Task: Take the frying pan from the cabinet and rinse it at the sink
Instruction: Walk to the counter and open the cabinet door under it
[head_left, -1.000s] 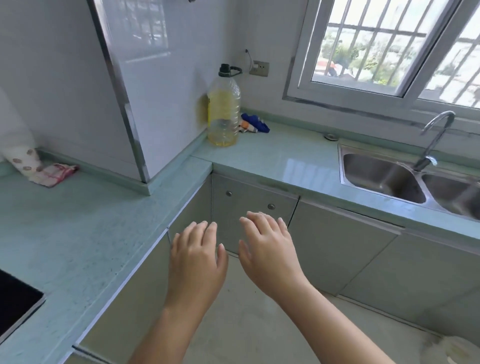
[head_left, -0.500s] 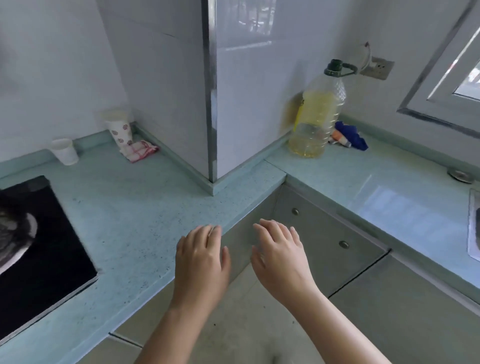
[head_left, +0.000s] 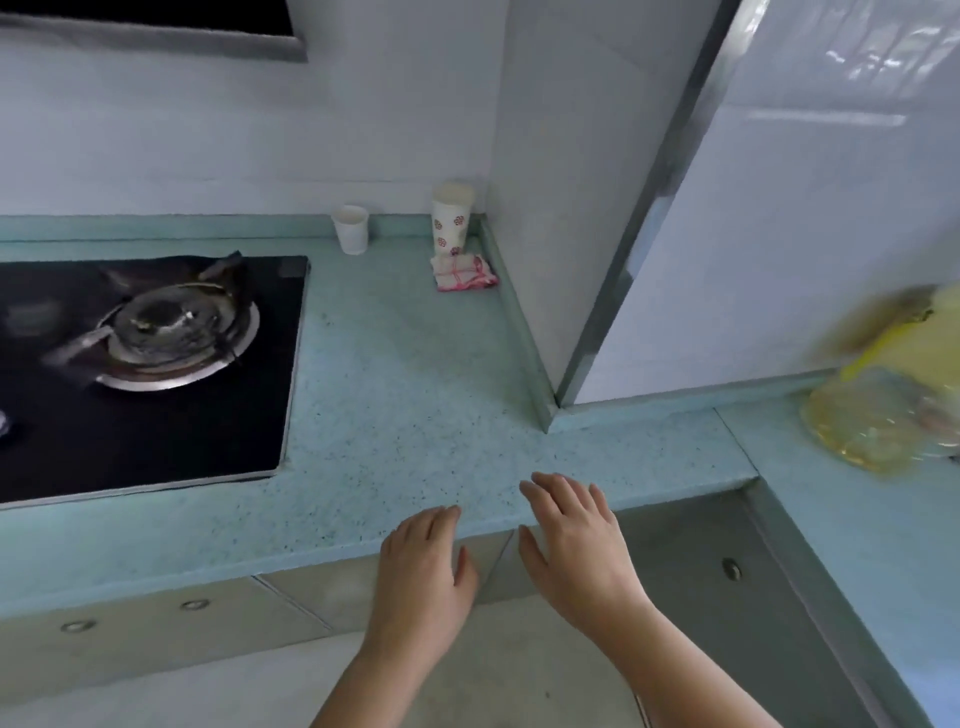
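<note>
My left hand (head_left: 423, 564) and my right hand (head_left: 576, 545) hover side by side, palms down, fingers spread, at the front edge of the pale green countertop (head_left: 405, 395). Neither holds anything. Below the edge run grey cabinet doors (head_left: 171, 639) with small round knobs, all closed; another closed door (head_left: 696, 561) sits in the corner to the right. No frying pan and no sink are in view.
A black gas hob with a burner (head_left: 166, 332) takes the left of the counter. At the back stand a white paper cup (head_left: 351, 228), a patterned cup (head_left: 451, 218) and a folded cloth (head_left: 462, 273). A white column (head_left: 597, 208) juts out; a blurred oil bottle (head_left: 888, 405) is at right.
The view has swung left: the sink and window have left the frame and the hob has come in. Both hands stay open in front, now over the counter edge.
</note>
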